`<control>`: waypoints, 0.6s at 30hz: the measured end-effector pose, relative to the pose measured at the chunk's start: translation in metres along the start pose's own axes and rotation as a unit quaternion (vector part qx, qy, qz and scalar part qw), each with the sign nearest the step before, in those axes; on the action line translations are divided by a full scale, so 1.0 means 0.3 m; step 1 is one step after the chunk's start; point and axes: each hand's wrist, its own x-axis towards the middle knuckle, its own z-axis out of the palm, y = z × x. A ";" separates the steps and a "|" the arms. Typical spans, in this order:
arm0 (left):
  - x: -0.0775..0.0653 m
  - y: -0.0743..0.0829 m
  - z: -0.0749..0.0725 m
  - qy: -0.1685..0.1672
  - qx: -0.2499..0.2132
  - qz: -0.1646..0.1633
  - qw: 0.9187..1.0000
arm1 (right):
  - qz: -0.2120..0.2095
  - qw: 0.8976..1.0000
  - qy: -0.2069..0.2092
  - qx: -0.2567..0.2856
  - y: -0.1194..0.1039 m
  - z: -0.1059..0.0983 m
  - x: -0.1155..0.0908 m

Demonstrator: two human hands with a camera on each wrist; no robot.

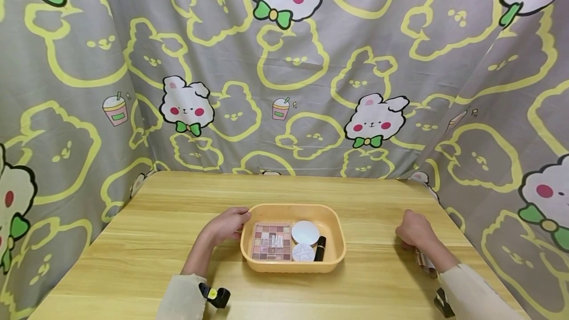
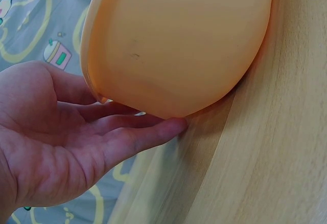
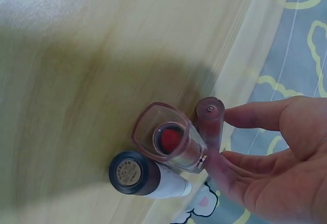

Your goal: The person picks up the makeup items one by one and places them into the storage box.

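My left hand [image 1: 227, 224] grips the left end of a yellow-orange plastic basket [image 1: 293, 267], thumb and fingers at its rim and side. Inside the basket lie an eyeshadow palette [image 1: 271, 242], a round white compact [image 1: 305, 232], a smaller white case [image 1: 304, 252] with a star pattern and a black lipstick tube [image 1: 320, 249]. To the right, my right hand [image 1: 417, 231] pinches a slim pinkish tube [image 3: 210, 119] between thumb and fingers. Beside that tube are a clear-capped lipstick [image 3: 170, 138] with a red core and a dark-ended tube [image 3: 129, 173]. The head view mostly hides these under the hand.
The wooden table [image 1: 373, 285] reaches back to a grey curtain [image 1: 302, 152] with cartoon rabbits, which also hangs on the left and right. Black wrist cameras [image 1: 215, 295] are strapped near both cuffs.
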 end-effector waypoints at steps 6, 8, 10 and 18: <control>0.000 0.000 -0.001 -0.001 -0.002 0.000 1.000 | -0.014 1.000 0.014 -0.005 0.000 0.005 0.006; 0.000 0.001 -0.001 -0.003 -0.003 0.001 1.000 | -0.017 1.000 0.015 -0.004 -0.002 0.005 0.006; 0.000 0.001 -0.001 -0.004 -0.004 0.002 1.000 | -0.020 1.000 0.017 -0.004 -0.004 0.007 0.005; 0.001 -0.003 -0.001 -0.003 -0.006 0.000 1.000 | -0.033 0.999 0.023 -0.002 -0.012 0.010 0.005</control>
